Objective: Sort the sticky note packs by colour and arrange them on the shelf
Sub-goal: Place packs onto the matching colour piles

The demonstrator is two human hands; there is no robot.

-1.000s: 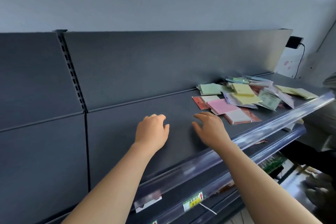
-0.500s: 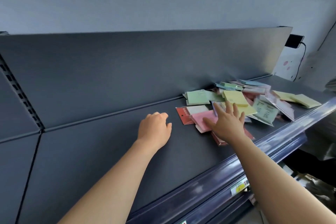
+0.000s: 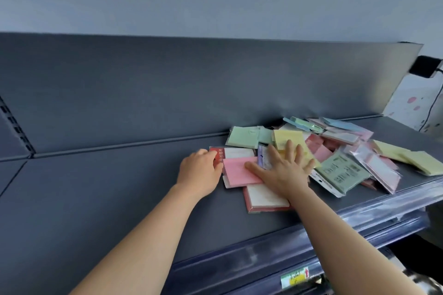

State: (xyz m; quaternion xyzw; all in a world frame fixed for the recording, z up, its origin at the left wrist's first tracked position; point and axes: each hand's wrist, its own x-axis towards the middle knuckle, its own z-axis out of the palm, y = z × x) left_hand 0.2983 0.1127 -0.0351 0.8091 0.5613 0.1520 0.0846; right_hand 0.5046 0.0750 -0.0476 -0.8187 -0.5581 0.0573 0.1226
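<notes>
On the dark shelf [image 3: 119, 199], nearest its front lip, a red-backed pack [image 3: 266, 201] lies partly under the right hand [image 3: 285, 172]. Its fingers are spread flat, pressing on the pink pack [image 3: 237, 171]. The left hand [image 3: 200, 170] curls its fingers at the edge of a red pack [image 3: 217, 156]; I cannot tell if they pinch it. The packs look light, flat and slick in their wrap, best pinched by an edge. Behind them the unsorted pile [image 3: 340, 151] reaches the back panel.
</notes>
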